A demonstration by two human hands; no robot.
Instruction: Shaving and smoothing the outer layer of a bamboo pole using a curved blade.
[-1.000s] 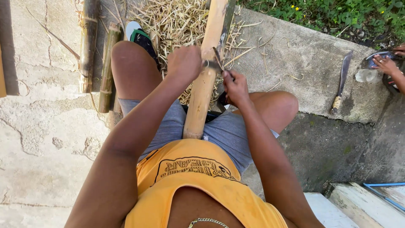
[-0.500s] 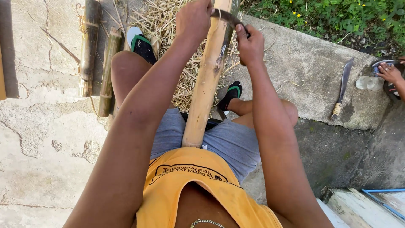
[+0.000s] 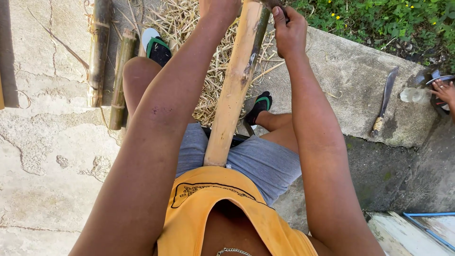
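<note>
The person sits on the edge of a concrete slab [image 3: 360, 80] with a long pale bamboo pole [image 3: 234, 90] braced between the thighs, its near end resting against the lap and its far end running out of the top of the view. The right hand [image 3: 289, 33] is closed around a dark blade handle [image 3: 277, 5] laid across the pole near that far end; the left hand [image 3: 218, 8] is cut off by the top edge, so whether it grips the pole or the other end of the blade I cannot tell. To do this scraping well, the pole should stay pinned firmly by the legs so it cannot roll, the blade should sit at a shallow angle to the skin, and both arms should press evenly. A heap of dry shavings [image 3: 189, 33] lies at the far side of the slab by the sandalled feet [image 3: 258, 106]; two darker bamboo lengths [image 3: 106, 61] lie along its left side. A machete [image 3: 385, 99] rests near the right edge, beside another person's hand [image 3: 443, 90]
</note>
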